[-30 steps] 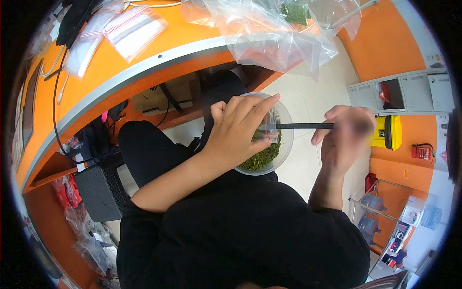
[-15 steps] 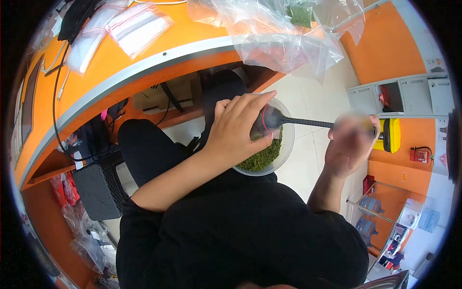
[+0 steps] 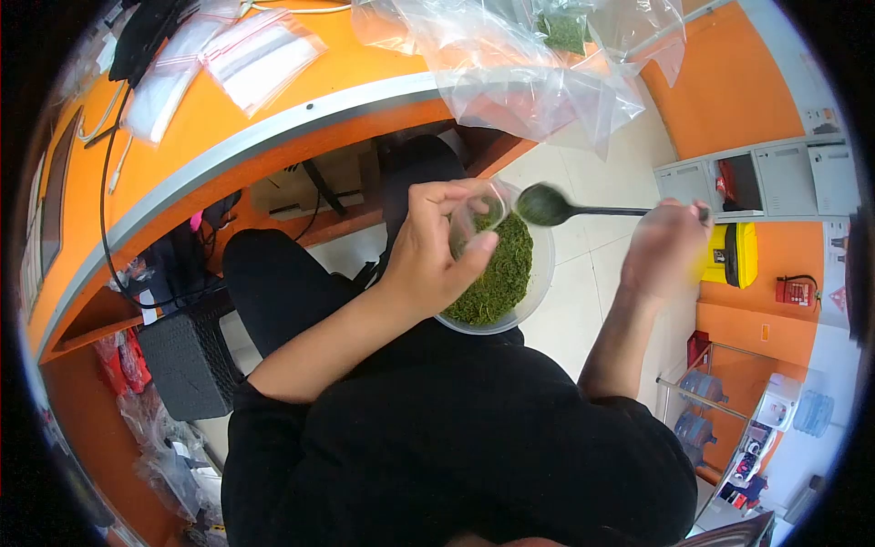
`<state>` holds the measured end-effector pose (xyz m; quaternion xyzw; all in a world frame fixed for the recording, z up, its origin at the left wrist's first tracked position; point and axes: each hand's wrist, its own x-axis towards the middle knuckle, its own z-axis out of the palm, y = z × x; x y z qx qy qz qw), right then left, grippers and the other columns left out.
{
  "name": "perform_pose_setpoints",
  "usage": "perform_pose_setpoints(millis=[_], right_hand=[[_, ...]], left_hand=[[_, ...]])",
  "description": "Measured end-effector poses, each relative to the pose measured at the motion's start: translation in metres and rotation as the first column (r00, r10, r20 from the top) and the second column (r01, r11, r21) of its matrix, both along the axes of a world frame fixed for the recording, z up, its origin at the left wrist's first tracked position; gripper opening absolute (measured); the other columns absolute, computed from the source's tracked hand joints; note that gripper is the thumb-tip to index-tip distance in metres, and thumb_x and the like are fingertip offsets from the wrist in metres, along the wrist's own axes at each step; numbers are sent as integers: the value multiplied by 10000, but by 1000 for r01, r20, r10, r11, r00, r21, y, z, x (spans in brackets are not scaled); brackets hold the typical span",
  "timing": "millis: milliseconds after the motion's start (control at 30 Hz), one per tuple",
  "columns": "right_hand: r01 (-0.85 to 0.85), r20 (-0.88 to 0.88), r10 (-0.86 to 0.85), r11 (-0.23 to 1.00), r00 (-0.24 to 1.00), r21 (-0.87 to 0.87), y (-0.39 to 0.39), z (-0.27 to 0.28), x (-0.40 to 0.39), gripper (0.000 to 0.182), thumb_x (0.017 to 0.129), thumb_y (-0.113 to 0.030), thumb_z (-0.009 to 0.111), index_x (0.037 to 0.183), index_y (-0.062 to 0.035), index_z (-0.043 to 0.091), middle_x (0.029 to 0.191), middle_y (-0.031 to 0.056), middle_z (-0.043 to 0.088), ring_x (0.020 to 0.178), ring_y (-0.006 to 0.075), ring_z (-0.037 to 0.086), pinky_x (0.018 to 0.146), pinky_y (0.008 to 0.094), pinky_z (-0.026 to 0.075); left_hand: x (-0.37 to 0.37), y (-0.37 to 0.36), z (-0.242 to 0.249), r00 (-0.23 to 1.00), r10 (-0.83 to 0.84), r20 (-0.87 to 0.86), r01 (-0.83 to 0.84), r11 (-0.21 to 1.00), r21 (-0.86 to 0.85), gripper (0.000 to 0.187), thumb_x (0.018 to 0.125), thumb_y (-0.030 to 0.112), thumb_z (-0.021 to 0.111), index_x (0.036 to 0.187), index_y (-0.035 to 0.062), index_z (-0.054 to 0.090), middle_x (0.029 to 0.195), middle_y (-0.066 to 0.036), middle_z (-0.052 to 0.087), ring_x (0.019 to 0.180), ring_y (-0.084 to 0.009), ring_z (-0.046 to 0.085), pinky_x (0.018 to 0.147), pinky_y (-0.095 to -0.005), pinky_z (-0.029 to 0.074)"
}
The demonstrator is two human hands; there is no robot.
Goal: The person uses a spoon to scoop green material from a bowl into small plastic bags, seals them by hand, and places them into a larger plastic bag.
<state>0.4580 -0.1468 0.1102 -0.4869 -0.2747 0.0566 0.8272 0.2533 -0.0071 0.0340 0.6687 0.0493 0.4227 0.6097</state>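
A round clear tub (image 3: 547,273) holding chopped green leafy material (image 3: 499,278) rests by my lap. Above it, my left hand (image 3: 437,242) is closed around a small clear plastic bag (image 3: 474,217), whose mouth faces right. My right hand (image 3: 668,246), partly blurred, grips the handle of a black spoon (image 3: 544,204). The spoon's bowl is just right of the bag's mouth, over the tub's upper rim, with some green material in it.
An orange desk (image 3: 365,64) carries flat zip bags (image 3: 260,59) and a large clear bag (image 3: 510,82) overhanging its edge. Under the desk stands a black woven box (image 3: 187,360). Grey lockers (image 3: 788,182) and a yellow case (image 3: 732,255) are at the right.
The spoon's bowl has come out of the small bag and moved right, turning to show its inside. My left hand has shifted slightly, and the bag's opening is now visible.
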Motion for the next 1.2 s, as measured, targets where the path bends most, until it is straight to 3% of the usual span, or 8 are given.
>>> perform_pose_setpoints(millis=[167,233,300,400,467,600,700,1200], right_hand=[[-439,-221,381,719,897,-538,18,-20,-18,283,958,-107,510,1231,-56,456,917,132,623,513,126,541,493,221,441],[-283,-57,311,753,949,-594,22,-29,-16,365,916,-124,559,1260,-52,458,1018,107,601,688,143,565,626,269,453],[502,705,-3,704,709,-502,29,-25,-16,409,850,-171,625,1220,-50,499,1083,101,578,875,189,544,758,327,431],[35,576,432,779,694,-626,29,2,-23,329,761,-206,682,1046,-74,585,1013,102,594,922,257,532,838,354,386],[0,589,652,670,477,-742,40,24,-40,202,746,-171,693,908,-85,609,871,60,608,827,237,544,801,343,360],[-161,587,707,682,394,-714,50,18,-44,122,723,-89,695,713,-89,573,692,15,573,643,196,511,701,334,311],[-222,596,712,691,371,-688,52,18,-43,124,716,-77,692,706,-93,569,681,15,566,630,203,510,702,333,321],[-279,508,813,578,286,-767,52,9,-44,141,619,-123,662,659,-78,534,611,40,492,607,230,495,646,345,339]], left_hand=[[-5,7,21,998,47,-44,-45,998,46,337,951,123,460,1253,-13,399,1206,-180,525,1109,-250,528,981,-385,406],[-7,9,22,986,136,-92,-117,975,190,283,964,144,439,1190,-16,497,1179,-167,546,1089,-253,538,972,-380,409],[-9,9,25,958,203,-201,-162,965,204,273,964,195,448,1038,2,627,1102,-149,584,1034,-270,556,929,-376,423],[-11,4,34,956,135,-260,-115,989,90,243,954,193,505,1063,28,647,973,-131,644,905,-261,621,826,-348,469],[-13,4,34,956,148,-252,-112,982,149,206,939,157,548,1077,41,646,1006,-136,670,904,-256,651,779,-332,497],[-14,5,33,973,156,-173,-121,973,195,210,940,171,559,1093,45,631,940,-118,691,771,-240,683,678,-318,524],[-19,4,35,970,0,-243,13,999,52,184,915,130,586,1064,22,595,922,-142,678,809,-285,690,699,-321,544],[-17,3,25,971,47,-233,29,949,313,68,892,103,590,921,43,577,828,-119,658,717,-279,661,635,-349,517]])
